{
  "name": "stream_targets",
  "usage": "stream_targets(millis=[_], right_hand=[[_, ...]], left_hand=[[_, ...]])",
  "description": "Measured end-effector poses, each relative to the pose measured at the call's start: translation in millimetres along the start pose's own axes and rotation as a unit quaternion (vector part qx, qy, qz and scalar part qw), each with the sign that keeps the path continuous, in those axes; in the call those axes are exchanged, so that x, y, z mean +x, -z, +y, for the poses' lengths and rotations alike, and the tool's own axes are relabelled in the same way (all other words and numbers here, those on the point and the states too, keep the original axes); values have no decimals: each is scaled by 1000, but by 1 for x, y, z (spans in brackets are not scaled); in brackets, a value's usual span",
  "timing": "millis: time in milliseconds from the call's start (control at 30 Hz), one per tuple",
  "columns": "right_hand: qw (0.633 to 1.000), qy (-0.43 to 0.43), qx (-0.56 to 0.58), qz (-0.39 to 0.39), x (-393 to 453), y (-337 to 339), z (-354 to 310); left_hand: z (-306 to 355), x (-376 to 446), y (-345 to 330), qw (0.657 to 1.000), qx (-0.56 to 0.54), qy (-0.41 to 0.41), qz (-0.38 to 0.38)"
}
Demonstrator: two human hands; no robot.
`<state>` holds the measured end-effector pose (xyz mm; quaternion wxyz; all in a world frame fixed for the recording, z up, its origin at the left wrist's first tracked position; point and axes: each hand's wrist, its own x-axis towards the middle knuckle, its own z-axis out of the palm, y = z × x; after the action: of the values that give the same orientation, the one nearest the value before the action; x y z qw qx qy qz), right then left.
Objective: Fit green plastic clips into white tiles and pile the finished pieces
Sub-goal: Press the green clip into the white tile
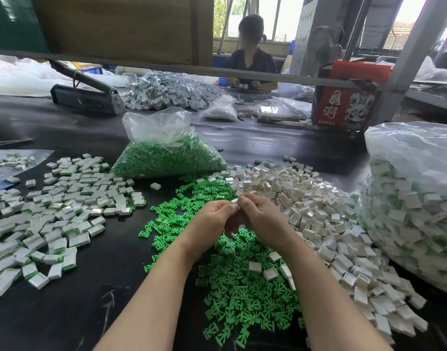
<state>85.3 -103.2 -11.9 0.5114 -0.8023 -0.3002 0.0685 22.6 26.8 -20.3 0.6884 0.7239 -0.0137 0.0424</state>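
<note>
Across the black tabletop (73, 307) the parts lie sorted in loose heaps. Above the middle of it, the left hand (212, 219) and the right hand (260, 216) meet fingertip to fingertip, both with fingers curled, pinching one small white tile (235, 200) between them; whether a clip already sits in it cannot be told. Beneath the forearms spreads a scatter of green clips (242, 295), with a few stray tiles lying on top. To the right runs a broad drift of empty white tiles (316, 211), touching the clips along its edge. To the left, apart from the clips, lies the pile of finished pieces (65, 198), white with green showing at their sides. Behind the clips sits a clear bag of green clips (166, 155), its neck open and crumpled. At the right edge bulges a large clear bag of finished pieces (414, 198). Farther back on the table rest a grey sealing tool (88, 95), a mound of grey-white parts (171, 91) and a red printed carton (349, 97) beside a grey steel post (409, 54). Beyond a low metal rail (217, 70), another person (251, 54) sits working before bright windows (280, 19).
</note>
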Motion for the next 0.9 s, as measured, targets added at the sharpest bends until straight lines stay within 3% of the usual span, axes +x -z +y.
stream_targets(millis=[433,900], right_hand=[[1000,3,13,-11,3,4,10],[989,23,-148,-8,-4,-4,8]], left_hand=[[-4,0,1,991,131,-28,19],[-17,5,1,970,240,-26,38]])
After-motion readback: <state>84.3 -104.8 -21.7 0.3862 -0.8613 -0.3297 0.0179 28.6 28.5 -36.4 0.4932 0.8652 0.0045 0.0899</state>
